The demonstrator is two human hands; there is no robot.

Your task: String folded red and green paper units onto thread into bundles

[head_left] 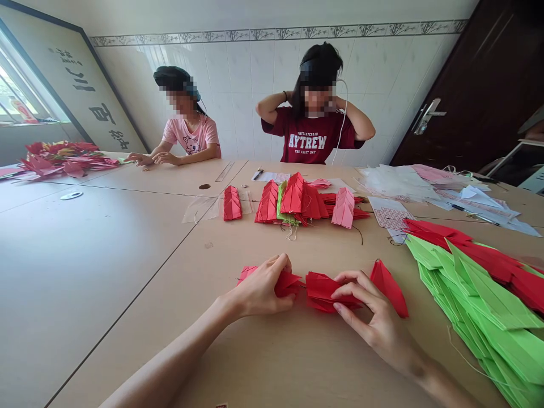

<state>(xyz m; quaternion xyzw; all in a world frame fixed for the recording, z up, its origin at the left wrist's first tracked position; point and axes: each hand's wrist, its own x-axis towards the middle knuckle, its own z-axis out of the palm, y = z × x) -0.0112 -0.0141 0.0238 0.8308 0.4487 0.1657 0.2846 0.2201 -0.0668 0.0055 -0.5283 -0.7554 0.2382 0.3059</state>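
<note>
Midway, seemingly: left hand point(263, 289) clamps left red bundle point(285, 284), right hand point(378, 317) pinches right red bundle point(319, 292); upper-centre paper stacks point(292, 195) look done, lower-right green pile point(488, 306) pending.

Craft workroom with large table point(106, 243) and folded-paper piles point(484, 306)

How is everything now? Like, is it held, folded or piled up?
Left hand: closed on folded red paper
Right hand: fingertips touching another red bundle
Lone red piece: folded
Green paper: folded, piled overlapping
Pink bundle: folded
Dark door: looks shut
</note>
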